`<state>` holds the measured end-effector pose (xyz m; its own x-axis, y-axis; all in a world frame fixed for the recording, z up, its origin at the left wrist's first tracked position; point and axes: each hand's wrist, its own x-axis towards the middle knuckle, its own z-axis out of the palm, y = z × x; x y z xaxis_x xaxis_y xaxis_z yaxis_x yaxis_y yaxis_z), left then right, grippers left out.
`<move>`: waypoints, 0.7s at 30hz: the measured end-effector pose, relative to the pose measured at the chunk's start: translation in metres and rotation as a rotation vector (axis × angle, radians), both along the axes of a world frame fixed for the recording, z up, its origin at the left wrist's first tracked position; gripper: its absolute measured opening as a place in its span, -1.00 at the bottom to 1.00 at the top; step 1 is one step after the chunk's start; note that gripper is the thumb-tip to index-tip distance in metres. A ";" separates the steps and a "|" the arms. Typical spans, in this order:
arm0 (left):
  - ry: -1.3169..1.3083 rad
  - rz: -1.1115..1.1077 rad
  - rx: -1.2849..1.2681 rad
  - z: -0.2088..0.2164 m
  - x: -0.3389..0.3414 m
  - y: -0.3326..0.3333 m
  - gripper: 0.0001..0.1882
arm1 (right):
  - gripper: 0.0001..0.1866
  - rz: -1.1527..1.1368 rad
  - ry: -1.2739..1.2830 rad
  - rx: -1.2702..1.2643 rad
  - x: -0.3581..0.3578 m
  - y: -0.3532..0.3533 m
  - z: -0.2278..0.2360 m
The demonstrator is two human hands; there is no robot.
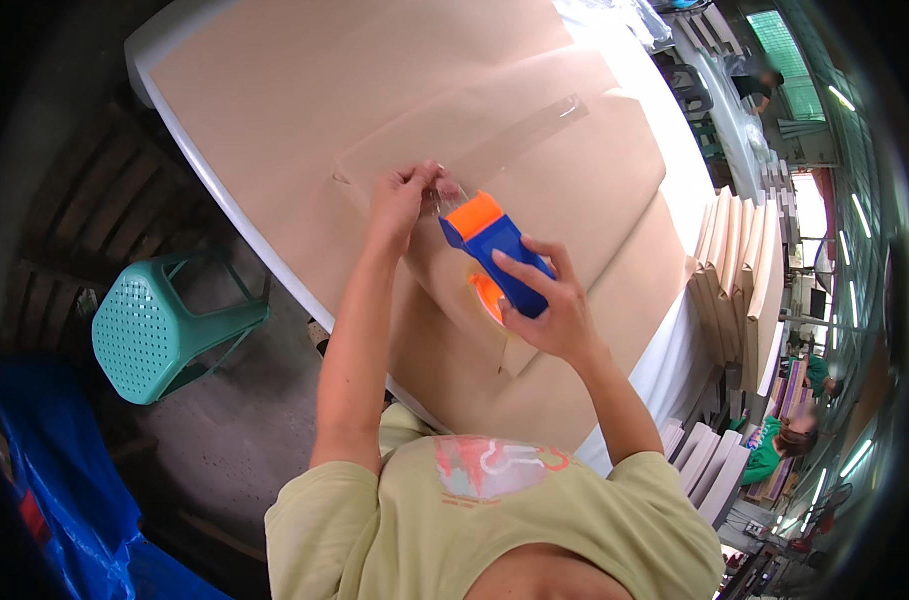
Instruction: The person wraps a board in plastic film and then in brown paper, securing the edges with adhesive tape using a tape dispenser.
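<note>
My right hand (pixel 551 300) grips the blue body of a tape dispenser (pixel 504 262) with an orange front and an orange wheel. From its front a short length of clear tape (pixel 453 197) runs to my left hand (pixel 411 195), whose fingers pinch the end. Under both hands lies brown kraft paper (pixel 374 90), folded over into a flat package (pixel 574 220) on the table. A strip of clear tape (pixel 534 130) is stuck across the paper just beyond my hands.
A green plastic stool (pixel 139 330) stands left of the white table edge (pixel 224 220). Brown wrapped packages (pixel 739 280) are stacked at the right. A person in green (pixel 764 450) and another in dark clothes (pixel 752 85) are farther off. Blue sheeting (pixel 74 490) lies at lower left.
</note>
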<state>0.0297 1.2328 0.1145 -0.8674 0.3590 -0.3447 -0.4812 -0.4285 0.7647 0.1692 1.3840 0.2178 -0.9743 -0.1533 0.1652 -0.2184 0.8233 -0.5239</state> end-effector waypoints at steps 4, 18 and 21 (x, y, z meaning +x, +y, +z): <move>0.053 0.078 0.102 -0.011 -0.005 0.003 -0.69 | -0.55 0.011 -0.046 0.035 -0.041 -0.009 0.001; 0.364 0.366 -0.408 -0.010 -0.003 0.020 -0.87 | -0.58 -0.001 -0.116 0.020 -0.040 0.000 0.002; 0.365 0.481 -0.475 -0.011 -0.002 0.022 -0.87 | -0.57 0.050 -0.152 0.066 0.007 0.017 0.009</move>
